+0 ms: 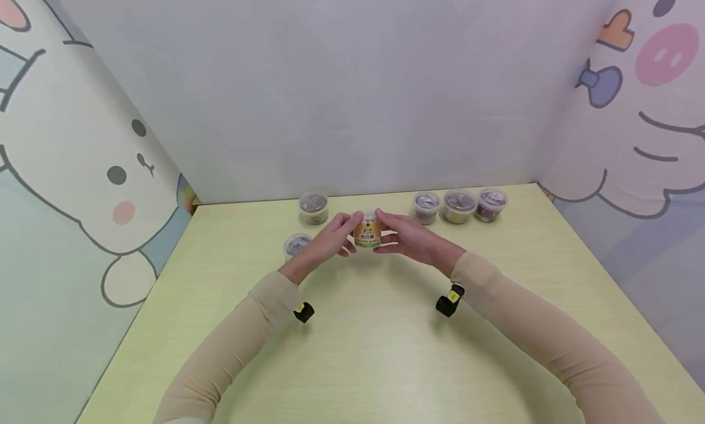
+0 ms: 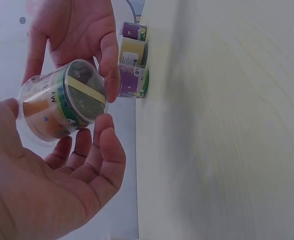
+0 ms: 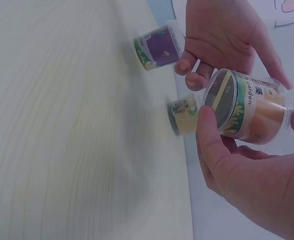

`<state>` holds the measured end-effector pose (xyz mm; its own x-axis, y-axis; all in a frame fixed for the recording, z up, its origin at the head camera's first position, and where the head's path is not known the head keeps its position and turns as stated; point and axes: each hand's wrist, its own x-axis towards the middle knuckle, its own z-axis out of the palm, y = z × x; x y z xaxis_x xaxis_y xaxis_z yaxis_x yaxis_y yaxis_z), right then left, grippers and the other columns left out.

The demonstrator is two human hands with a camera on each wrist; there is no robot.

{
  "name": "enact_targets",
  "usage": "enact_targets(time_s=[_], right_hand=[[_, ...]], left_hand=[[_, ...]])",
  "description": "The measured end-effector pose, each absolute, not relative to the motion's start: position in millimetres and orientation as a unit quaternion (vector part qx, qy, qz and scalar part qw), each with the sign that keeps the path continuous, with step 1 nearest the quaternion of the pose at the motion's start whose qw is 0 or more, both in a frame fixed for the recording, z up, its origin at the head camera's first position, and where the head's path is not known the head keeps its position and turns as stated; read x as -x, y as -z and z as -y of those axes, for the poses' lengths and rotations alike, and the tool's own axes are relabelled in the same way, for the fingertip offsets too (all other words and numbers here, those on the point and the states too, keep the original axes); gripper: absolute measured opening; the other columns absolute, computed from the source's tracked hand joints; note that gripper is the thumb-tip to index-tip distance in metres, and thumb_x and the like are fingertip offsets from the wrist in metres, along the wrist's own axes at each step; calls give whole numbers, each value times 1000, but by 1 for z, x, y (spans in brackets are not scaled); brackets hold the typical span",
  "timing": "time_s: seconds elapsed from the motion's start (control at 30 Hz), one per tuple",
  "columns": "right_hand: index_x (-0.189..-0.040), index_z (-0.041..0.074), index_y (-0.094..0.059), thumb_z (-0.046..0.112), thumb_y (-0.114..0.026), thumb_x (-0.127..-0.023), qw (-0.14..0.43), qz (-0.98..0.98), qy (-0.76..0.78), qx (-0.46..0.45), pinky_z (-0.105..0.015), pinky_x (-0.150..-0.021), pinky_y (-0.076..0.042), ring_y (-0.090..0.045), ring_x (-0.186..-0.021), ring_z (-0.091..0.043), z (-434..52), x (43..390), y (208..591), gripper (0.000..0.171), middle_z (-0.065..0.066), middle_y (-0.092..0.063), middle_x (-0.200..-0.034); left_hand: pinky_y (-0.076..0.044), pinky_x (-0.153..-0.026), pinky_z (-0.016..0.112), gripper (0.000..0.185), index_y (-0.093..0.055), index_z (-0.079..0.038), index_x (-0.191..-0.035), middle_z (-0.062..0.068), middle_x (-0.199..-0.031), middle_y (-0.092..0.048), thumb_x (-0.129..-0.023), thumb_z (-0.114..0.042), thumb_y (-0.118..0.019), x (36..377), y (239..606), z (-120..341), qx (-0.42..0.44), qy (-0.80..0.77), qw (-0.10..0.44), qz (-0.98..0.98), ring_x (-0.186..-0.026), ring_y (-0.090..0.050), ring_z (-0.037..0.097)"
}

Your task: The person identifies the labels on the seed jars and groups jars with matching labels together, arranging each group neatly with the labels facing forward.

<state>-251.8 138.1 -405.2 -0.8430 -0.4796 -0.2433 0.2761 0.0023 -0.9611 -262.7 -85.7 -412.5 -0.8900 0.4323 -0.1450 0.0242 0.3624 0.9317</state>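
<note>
A small clear lidded cup (image 1: 367, 229) with an orange label and a green band is held between both hands, a little above the pale yellow table (image 1: 374, 350). My left hand (image 1: 346, 234) grips its left side with thumb and curled fingers. On the other side my right hand (image 1: 387, 232) grips it the same way. In the left wrist view the cup (image 2: 62, 105) lies on its side between the left hand (image 2: 67, 165) below and the right hand (image 2: 72, 35) above. The right wrist view shows the cup (image 3: 247, 107) in the right hand (image 3: 237, 170).
Two similar cups stand at the back left, one by the wall (image 1: 313, 207) and one nearer (image 1: 297, 244). Three more (image 1: 426, 207) (image 1: 459, 205) (image 1: 491, 204) line the back right. Cartoon-printed panels wall the table on three sides.
</note>
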Motion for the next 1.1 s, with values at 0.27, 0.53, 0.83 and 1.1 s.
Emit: enact_targets(time_s=[0.27, 0.53, 0.83, 1.1], right_hand=[[-145, 0, -44, 50, -42, -108, 275, -655, 700, 76, -48, -103, -48, -54, -125, -37, -136, 253, 406, 63, -21, -47, -142], [-146, 0, -44, 49, -41, -108, 279, -655, 698, 78, -48, -103, -48, -54, -127, -38, -133, 256, 404, 62, -22, -46, -143], [-148, 3, -43, 47, -40, -109, 244, -668, 699, 73, -50, -111, -39, -46, -137, -37, -120, 277, 398, 59, -19, -45, -149], [-159, 3, -26, 39, -38, -111, 186, -656, 731, 3, -44, -121, -21, -25, -151, -28, -93, 299, 402, 61, -13, -31, -162]], left_hand=[[-53, -74, 37, 69, -48, -10, -125, 11, -116, -59, -98, -73, -40, 263, 413, 89, -137, -548, 192, -803, -86, -65, 27], [-55, -77, 41, 70, -49, -10, -127, 12, -116, -60, -98, -73, -40, 262, 409, 92, -129, -537, 190, -812, -89, -66, 29], [-53, -90, 49, 73, -47, -6, -134, 12, -127, -57, -99, -70, -42, 283, 389, 101, -138, -502, 192, -832, -108, -65, 38], [-52, -92, 51, 62, -41, -2, -144, 18, -135, -54, -107, -52, -41, 305, 384, 99, -138, -482, 170, -849, -117, -59, 40]])
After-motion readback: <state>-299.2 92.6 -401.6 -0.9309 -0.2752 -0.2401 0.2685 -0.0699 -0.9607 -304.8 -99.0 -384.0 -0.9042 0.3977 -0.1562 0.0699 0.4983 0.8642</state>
